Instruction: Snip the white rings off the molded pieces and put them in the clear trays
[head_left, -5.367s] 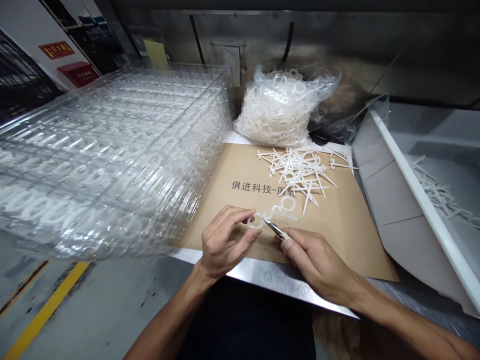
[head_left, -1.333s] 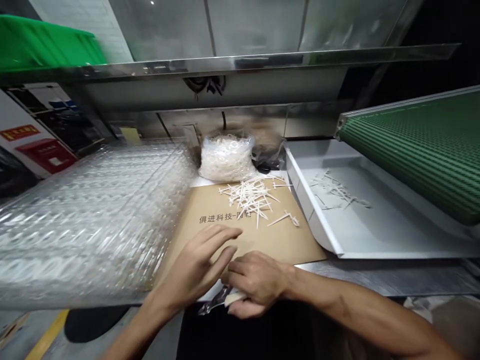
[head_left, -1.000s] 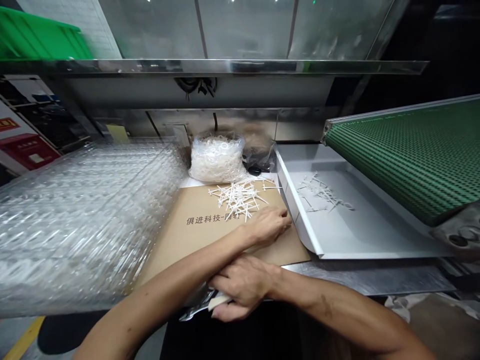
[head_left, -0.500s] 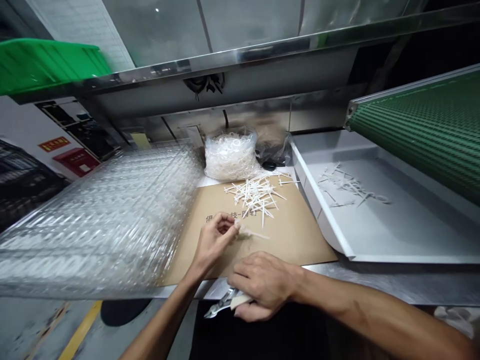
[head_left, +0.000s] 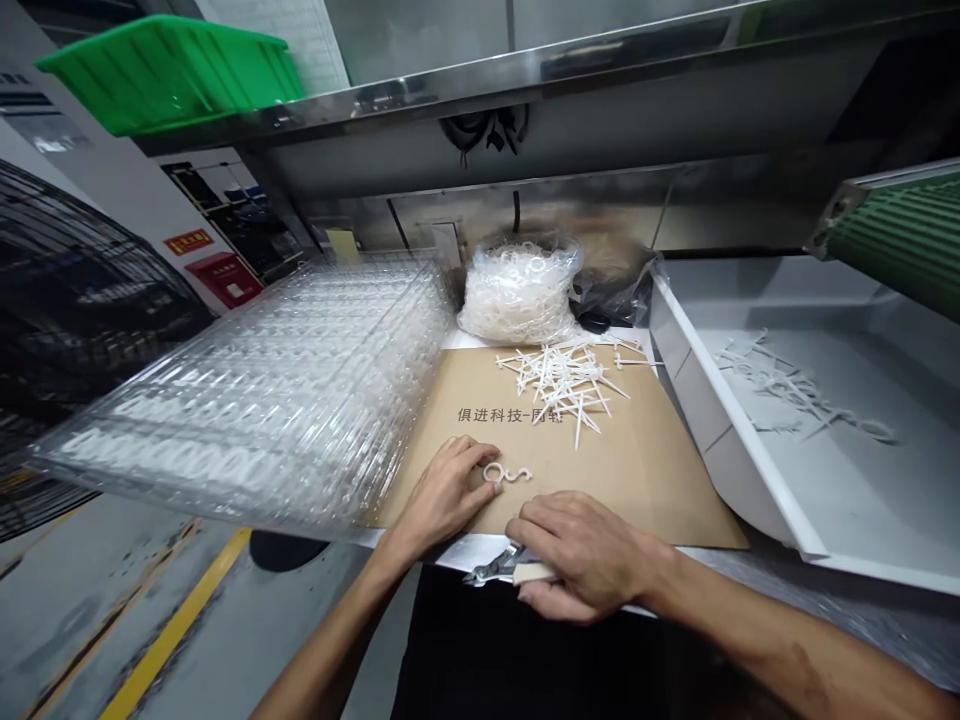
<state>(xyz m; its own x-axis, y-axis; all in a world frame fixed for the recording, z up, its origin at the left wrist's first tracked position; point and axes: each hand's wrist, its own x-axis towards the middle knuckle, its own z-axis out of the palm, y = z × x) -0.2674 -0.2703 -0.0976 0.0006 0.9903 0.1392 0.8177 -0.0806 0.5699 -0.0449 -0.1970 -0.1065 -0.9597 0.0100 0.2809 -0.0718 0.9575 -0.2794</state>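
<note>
On the cardboard sheet (head_left: pixel 637 470), a small white plastic piece (head_left: pixel 516 474) has a ring at its left end and a hooked right end. The thumb and finger of my left hand (head_left: pixel 454 490) pinch it at the ring. My right hand (head_left: pixel 581 550) is closed around light-handled pliers (head_left: pixel 495 570), whose jaws point left over the table's front edge. Behind both hands lies a loose pile of thin white plastic pieces (head_left: pixel 562 380). A clear bag of white rings (head_left: pixel 523 290) stands behind the pile.
Stacked clear plastic trays (head_left: pixel 277 380) fill the left side. A grey-white bin (head_left: pixel 757 470) with scattered white pieces (head_left: pixel 795 390) stands at the right, below a green conveyor belt (head_left: pixel 907 230). The green crate (head_left: pixel 180 75) rests on the shelf at upper left.
The view has turned left. A long white piece at my left fingertips is replaced by a short ringed one lying on the cardboard. My right hand still holds the pliers.
</note>
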